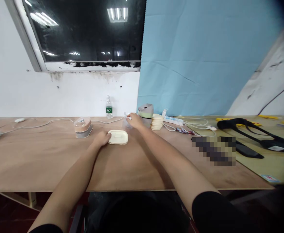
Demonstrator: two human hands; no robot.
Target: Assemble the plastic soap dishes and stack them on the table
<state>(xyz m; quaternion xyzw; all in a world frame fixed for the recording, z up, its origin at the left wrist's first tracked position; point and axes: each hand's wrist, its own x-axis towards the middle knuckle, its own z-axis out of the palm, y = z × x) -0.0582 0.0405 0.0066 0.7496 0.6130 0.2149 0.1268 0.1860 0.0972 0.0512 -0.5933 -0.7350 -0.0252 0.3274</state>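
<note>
My left hand (103,138) grips the left edge of a shallow cream plastic tray (118,137) with a rounded rectangular shape, on or just above the table. Farther back, my right hand (134,120) is closed on a clear plastic thing (127,123), whose exact kind I cannot make out. Just right of that hand stands a grey container with a light green band (145,111). Beside it is a stack of several cream trays (156,122). Left of my left hand sits a peach-and-grey container (83,127).
A clear bottle with a green label (109,108) stands by the wall. White cables and a power strip (173,121) lie at the back right. A black strap (260,134) and a black flat object (248,150) rest on the right. The wooden table's front edge (132,190) is near me.
</note>
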